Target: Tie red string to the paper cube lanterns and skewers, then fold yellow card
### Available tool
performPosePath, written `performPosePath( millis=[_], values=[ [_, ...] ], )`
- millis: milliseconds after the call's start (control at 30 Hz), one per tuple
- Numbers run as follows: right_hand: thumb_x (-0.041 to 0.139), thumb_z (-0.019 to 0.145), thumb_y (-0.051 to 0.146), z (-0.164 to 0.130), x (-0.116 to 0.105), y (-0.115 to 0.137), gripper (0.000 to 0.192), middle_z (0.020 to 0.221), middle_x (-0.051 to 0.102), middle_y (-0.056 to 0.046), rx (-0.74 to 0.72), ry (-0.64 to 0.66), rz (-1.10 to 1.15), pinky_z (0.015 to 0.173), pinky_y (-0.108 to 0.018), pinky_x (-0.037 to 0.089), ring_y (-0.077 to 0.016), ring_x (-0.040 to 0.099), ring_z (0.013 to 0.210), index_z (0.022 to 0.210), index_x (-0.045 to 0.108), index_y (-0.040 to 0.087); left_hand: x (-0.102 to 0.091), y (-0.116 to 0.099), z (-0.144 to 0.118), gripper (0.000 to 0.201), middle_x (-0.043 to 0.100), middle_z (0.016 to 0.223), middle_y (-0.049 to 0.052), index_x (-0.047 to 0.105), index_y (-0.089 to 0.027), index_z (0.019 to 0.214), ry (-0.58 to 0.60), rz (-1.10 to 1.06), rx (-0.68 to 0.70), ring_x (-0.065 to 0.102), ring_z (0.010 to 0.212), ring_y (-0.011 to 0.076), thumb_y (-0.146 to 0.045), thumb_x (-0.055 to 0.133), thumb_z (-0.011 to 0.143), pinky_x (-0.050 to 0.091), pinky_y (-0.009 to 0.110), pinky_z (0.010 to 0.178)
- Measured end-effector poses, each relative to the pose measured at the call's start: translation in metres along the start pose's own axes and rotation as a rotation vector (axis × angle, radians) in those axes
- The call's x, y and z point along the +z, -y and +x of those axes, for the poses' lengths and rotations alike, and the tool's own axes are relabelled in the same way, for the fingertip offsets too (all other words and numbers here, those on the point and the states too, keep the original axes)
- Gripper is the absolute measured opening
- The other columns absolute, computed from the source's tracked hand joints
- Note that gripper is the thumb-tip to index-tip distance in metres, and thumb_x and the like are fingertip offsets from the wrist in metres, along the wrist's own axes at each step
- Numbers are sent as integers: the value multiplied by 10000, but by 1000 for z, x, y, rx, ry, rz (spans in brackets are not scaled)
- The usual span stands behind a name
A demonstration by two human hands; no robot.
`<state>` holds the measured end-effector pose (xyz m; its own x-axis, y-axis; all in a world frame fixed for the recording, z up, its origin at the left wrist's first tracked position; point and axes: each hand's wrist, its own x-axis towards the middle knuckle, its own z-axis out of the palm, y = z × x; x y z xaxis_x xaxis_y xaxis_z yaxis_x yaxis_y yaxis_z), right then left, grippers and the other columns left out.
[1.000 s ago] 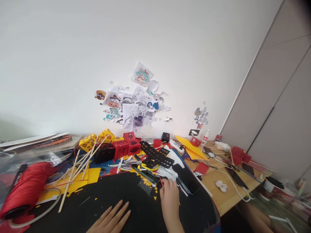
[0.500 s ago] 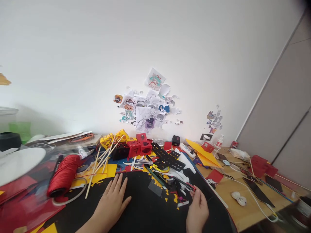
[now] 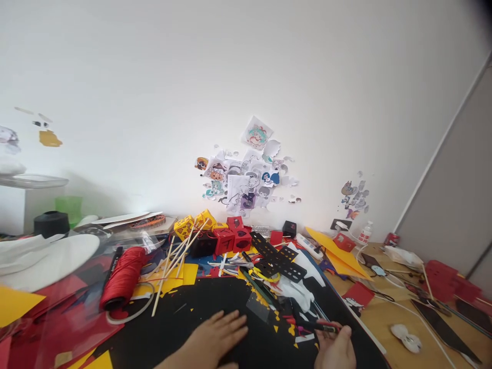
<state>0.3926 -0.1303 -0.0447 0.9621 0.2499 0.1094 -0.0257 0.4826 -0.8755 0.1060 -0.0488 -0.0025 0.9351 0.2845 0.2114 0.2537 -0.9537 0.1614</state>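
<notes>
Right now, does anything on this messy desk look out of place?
Yes. Yellow paper scraps lie scattered over the black mat, and wooden sticks lean crookedly against the yellow cube. The left hand rests flat on the mat.

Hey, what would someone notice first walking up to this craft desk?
Probably the cluster of cartoon paper cutouts stuck on the white wall, above a row of small red and yellow paper cubes. At left lies a fat spool of red cord. Nearest the camera, the left hand rests flat on the black sheet, the right hand pinching a thin dark tool.

Red cord spool [image 3: 122,277], paper cubes [image 3: 230,239]
</notes>
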Motion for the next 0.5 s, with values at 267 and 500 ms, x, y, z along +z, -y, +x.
performPosePath(
  millis=[267, 500],
  values=[
    [357, 775, 640, 48, 0, 18, 452, 405, 299, 98, -107, 233, 37, 404, -265, 413, -93, 337, 317, 578, 344, 234, 13, 19, 6, 482, 349, 1394, 12, 280, -332, 1330, -150, 111, -275, 367, 1268, 218, -479, 352, 876, 369, 381, 1018],
    [584, 672, 490, 167, 78, 68, 354, 573, 587, -25, -421, 231, -695, 511, -275, 392, -144, 498, 480, 702, 613, 138, 33, 38, 3, 570, 376, 1359, -22, 137, -372, 1335, -268, 247, -183, 477, 1185, 217, -470, 424, 853, 463, 307, 924]
  ],
)
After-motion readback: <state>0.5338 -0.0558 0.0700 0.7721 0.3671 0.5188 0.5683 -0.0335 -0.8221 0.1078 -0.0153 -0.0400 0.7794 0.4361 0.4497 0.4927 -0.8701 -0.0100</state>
